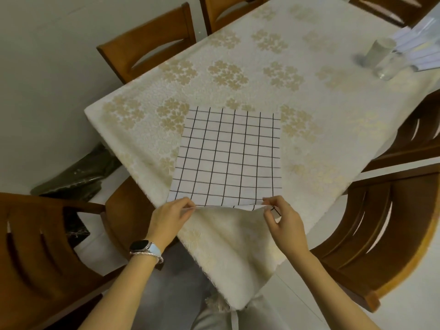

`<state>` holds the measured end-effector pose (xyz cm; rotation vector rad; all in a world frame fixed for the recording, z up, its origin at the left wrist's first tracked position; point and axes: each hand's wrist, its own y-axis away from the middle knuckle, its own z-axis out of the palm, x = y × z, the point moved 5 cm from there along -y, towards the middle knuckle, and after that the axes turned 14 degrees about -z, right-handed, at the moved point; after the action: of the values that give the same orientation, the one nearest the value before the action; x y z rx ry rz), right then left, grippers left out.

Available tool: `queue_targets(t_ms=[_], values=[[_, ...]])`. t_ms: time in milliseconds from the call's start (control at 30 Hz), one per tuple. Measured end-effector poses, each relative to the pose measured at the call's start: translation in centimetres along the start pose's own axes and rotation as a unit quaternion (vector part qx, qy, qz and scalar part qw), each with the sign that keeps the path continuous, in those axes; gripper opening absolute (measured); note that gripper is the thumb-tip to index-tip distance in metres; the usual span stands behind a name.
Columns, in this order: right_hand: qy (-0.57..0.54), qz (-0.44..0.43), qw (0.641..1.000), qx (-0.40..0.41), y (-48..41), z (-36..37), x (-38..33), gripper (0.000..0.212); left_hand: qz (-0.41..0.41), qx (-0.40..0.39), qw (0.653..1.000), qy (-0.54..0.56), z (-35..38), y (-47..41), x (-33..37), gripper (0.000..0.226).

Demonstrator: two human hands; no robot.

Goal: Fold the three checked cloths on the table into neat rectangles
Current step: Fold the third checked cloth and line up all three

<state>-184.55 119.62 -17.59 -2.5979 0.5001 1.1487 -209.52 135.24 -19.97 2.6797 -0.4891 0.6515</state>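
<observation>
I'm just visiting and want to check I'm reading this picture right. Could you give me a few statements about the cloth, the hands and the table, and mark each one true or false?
1. Both hands pinch the near edge of the checked cloth. True: the left hand and right hand each grip a near corner.
2. The cloth is red with white dots. False: it is white with thin dark grid lines.
3. A watch sits on the left wrist. True.
4. The cloth is crumpled into a ball. False: it lies spread nearly flat on the tablecloth.
5. A clear glass stands at the far right of the table. True.
</observation>
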Motion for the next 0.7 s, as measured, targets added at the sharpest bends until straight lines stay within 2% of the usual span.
queue_targets(t_ms=[67,200,300,433,567,700], values=[[-0.014,-0.012,1.000,-0.021,0.3,-0.7,-0.1,0.016,-0.020,-0.005,0.999,0.037,-1.0,0.4,-0.1,0.004],[0.029,-0.068,0.994,-0.078,0.5,-1.3,0.1,0.049,-0.010,-0.003,0.998,0.068,-2.6,1.1,0.8,0.008],[0.037,-0.072,0.995,-0.059,0.3,-1.7,0.4,0.038,0.013,-0.003,0.997,0.074,-3.4,2.0,1.5,0.010],[-0.030,-0.044,0.997,-0.047,0.3,-2.3,0.6,0.018,0.022,-0.002,0.994,0.105,-4.2,3.3,1.3,0.010],[-0.089,0.008,0.994,-0.068,1.1,-2.8,1.7,0.022,0.000,-0.028,0.989,0.143,-3.8,4.5,0.1,0.017],[-0.097,0.025,0.992,-0.079,2.0,-3.2,2.6,0.026,-0.036,-0.051,0.984,0.168,-3.2,5.2,-1.6,0.026]])
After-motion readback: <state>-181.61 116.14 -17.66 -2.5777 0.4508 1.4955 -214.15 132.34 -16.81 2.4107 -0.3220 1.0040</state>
